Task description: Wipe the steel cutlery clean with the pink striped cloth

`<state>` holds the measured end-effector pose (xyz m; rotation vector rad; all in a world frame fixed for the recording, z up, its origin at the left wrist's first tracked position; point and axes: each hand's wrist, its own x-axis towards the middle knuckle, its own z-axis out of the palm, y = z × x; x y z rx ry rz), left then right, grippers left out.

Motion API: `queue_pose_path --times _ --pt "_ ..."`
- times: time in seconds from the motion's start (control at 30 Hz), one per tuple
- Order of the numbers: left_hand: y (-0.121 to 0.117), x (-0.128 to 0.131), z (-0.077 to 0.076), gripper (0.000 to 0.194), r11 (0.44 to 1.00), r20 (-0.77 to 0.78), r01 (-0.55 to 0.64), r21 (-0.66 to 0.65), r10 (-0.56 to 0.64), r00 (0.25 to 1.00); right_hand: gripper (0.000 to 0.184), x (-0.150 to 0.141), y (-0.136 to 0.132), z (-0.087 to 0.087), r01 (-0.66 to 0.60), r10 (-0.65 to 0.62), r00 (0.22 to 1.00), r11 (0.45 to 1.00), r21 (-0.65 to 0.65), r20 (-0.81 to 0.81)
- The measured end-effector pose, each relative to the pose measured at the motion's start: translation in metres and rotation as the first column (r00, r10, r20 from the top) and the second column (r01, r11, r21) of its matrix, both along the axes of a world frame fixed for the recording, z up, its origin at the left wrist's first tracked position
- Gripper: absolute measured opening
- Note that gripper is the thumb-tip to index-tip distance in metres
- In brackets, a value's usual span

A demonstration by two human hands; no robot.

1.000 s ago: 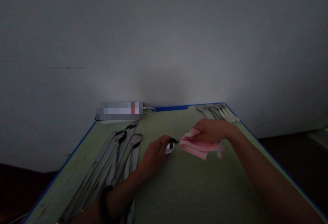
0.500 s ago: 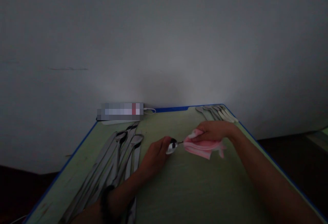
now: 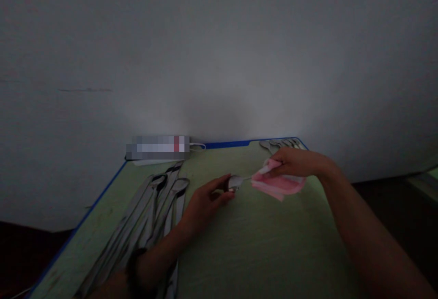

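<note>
A metal spoon (image 3: pixel 236 182) is held level above the table, bowl to the left and handle to the right. Its bowl is pinched at the rim between the thumb and fingers of my left hand (image 3: pixel 207 200). My right hand (image 3: pixel 297 162) is closed on a pink and white cloth (image 3: pixel 278 186), which wraps the spoon's handle and hides most of it. Several long-handled spoons and other flat metal cutlery (image 3: pixel 150 214) lie to the left of my left hand, partly under that forearm.
Several spoons (image 3: pixel 265 144) lie at the far right corner of the green table (image 3: pixel 260 244), partly behind my right hand. A blurred-out box-like object (image 3: pixel 157 147) with a white cable stands at the back left. A grey wall (image 3: pixel 219 62) rises behind the table's blue edge.
The spoon has turned and moved slightly right and up. My left fingers have shifted from behind the bowl to a pinch on its rim. My right hand and the cloth have slid to the right.
</note>
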<state>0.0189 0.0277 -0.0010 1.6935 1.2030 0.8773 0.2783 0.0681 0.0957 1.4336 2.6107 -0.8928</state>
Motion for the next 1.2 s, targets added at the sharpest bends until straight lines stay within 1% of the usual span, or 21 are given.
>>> queue_pose_path --times 0.07,0.17,0.27,0.33,0.4,0.5,0.6,0.63,0.7,0.8,0.9,0.97,1.07,1.13,1.2 --pt "-0.001 0.000 -0.001 0.045 0.998 -0.026 -0.042 0.057 0.043 0.999 0.047 -0.005 0.001 -0.005 -0.031 0.030 0.999 0.999 -0.036 -0.015" --pt "-0.001 -0.003 -0.005 0.047 0.976 -0.054 -0.068 0.208 0.080 0.995 0.047 -0.019 0.003 -0.015 -0.075 0.073 0.997 0.996 -0.056 -0.041" --pt "-0.002 -0.007 -0.008 0.044 0.945 -0.075 -0.020 0.328 0.047 0.996 0.049 -0.033 0.003 -0.023 -0.121 0.118 0.990 0.992 -0.043 -0.074" --pt "-0.004 -0.007 -0.008 0.042 0.927 -0.085 0.009 0.374 0.025 0.996 0.051 -0.041 0.002 -0.026 -0.142 0.139 0.987 0.989 -0.031 -0.085" --pt "-0.008 -0.004 -0.008 0.031 0.916 -0.108 0.041 0.398 0.002 0.994 0.053 -0.049 -0.001 -0.027 -0.135 0.135 0.988 0.991 0.002 -0.080" --pt "-0.014 0.001 -0.005 0.010 0.917 -0.132 0.070 0.393 -0.019 0.991 0.057 -0.059 -0.004 -0.030 -0.080 0.084 0.995 0.995 0.062 -0.054" --pt "-0.016 0.006 -0.001 0.007 0.947 -0.108 0.051 0.318 -0.017 0.994 0.059 -0.064 -0.005 -0.033 -0.019 0.022 0.998 0.998 0.064 -0.050" --pt "-0.016 0.006 0.001 0.008 0.957 -0.097 0.048 0.286 -0.021 0.995 0.058 -0.064 -0.005 -0.033 -0.011 0.014 0.998 0.998 0.056 -0.057" --pt "-0.014 0.006 0.002 0.015 0.969 -0.073 0.027 0.248 -0.009 0.997 0.056 -0.060 -0.004 -0.032 -0.016 0.018 0.997 0.999 0.027 -0.069" --pt "-0.010 0.005 0.003 0.030 0.973 -0.032 -0.025 0.229 0.033 0.999 0.051 -0.048 -0.002 -0.027 -0.106 0.102 0.990 0.994 -0.037 -0.095" --pt "-0.007 0.004 0.001 0.032 0.974 0.014 -0.075 0.215 0.074 0.997 0.044 -0.038 0.000 -0.024 -0.158 0.149 0.982 0.985 -0.070 -0.116" --pt "-0.006 0.003 0.001 0.031 0.973 0.021 -0.090 0.211 0.087 0.996 0.043 -0.035 0.002 -0.024 -0.145 0.134 0.984 0.986 -0.082 -0.119" --pt "-0.007 0.002 0.002 0.032 0.974 0.009 -0.093 0.209 0.093 0.996 0.045 -0.039 0.003 -0.026 -0.123 0.111 0.985 0.989 -0.086 -0.135" --pt "-0.008 0.002 0.003 0.033 0.971 0.004 -0.085 0.221 0.087 0.996 0.048 -0.044 0.002 -0.028 -0.099 0.091 0.987 0.994 -0.055 -0.135" --pt "-0.008 0.001 0.003 0.031 0.965 -0.015 -0.059 0.257 0.065 0.998 0.051 -0.050 0.000 -0.030 -0.076 0.073 0.990 0.997 -0.013 -0.121"
